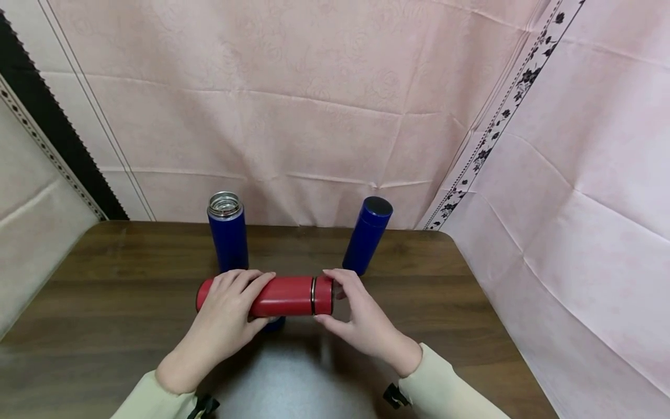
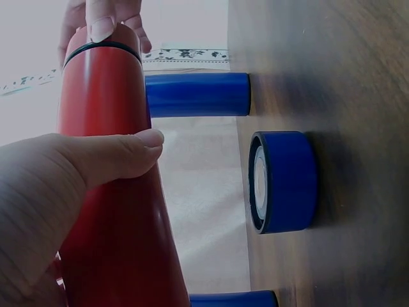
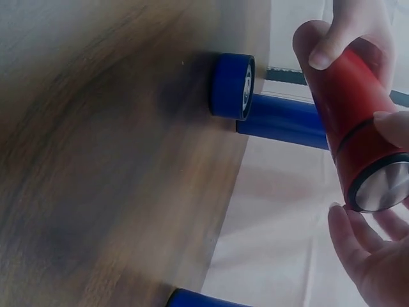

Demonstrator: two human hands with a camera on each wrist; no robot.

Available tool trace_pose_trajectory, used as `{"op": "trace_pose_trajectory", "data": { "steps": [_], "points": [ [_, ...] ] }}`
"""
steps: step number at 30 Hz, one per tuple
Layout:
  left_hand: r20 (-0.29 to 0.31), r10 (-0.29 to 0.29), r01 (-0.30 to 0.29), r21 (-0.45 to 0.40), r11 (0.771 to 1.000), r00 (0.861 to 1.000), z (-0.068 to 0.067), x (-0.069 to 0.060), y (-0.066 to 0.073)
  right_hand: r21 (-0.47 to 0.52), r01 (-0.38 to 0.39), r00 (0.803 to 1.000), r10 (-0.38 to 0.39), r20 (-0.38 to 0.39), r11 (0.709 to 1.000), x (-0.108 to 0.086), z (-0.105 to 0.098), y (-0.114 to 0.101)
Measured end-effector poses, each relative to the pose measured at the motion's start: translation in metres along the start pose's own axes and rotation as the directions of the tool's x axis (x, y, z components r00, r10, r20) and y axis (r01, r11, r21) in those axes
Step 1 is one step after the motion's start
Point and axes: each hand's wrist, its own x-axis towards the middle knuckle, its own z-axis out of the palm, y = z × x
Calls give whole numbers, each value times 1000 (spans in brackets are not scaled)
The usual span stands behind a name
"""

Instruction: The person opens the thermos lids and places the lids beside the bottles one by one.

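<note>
A red thermos flask point(image 1: 285, 297) lies level in the air above the table, its lid point(image 1: 324, 295) pointing right. My left hand point(image 1: 222, 317) grips its body, thumb on the near side and fingers over the top. At the other end my right hand point(image 1: 361, 320) holds the lid between thumb and fingertips. A dark ring marks the seam between lid and body, with no gap visible there. Below the flask, a loose blue lid point(image 2: 291, 181) rests on the table with its hollow side up; the head view mostly hides it.
Toward the back left stands a blue flask point(image 1: 228, 241) without a lid, its steel mouth showing. Another blue flask point(image 1: 368, 235), capped with a dark top, stands at the back right. Behind the wooden table point(image 1: 104, 302) hangs a pink cloth point(image 1: 314, 116).
</note>
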Motion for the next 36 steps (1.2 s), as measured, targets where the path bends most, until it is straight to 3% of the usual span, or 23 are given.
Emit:
{"op": "trace_pose_trajectory", "data": {
  "steps": [10, 17, 21, 25, 28, 31, 36],
  "points": [
    [2, 6, -6, 2, 1000, 1000, -1, -1, 2, 173, -106, 994, 107, 5, 979, 1, -3, 0],
    [-2, 11, -11, 13, 1000, 1000, -3, -1, 2, 289, -241, 970, 223, 93, 927, 2, -3, 2],
    [-16, 35, -34, 26, 999, 999, -2, -1, 1, 391, -349, 935, 290, 203, 852, 3, -4, 6],
    [-12, 45, -45, 27, 999, 999, 0, -2, 0, 493, -462, 884, 340, 321, 737, 7, -7, 7],
    [-7, 48, -48, 30, 998, 999, 1, -2, 0, 521, -513, 855, 356, 376, 683, 10, -8, 6],
    [-7, 57, -57, 36, 998, 998, 2, -2, 0, 511, -533, 842, 363, 398, 674, 12, -8, 6],
    [10, 64, -64, 34, 997, 998, 2, -2, 0, 456, -536, 836, 373, 401, 711, 13, -6, 8]
  ]
}}
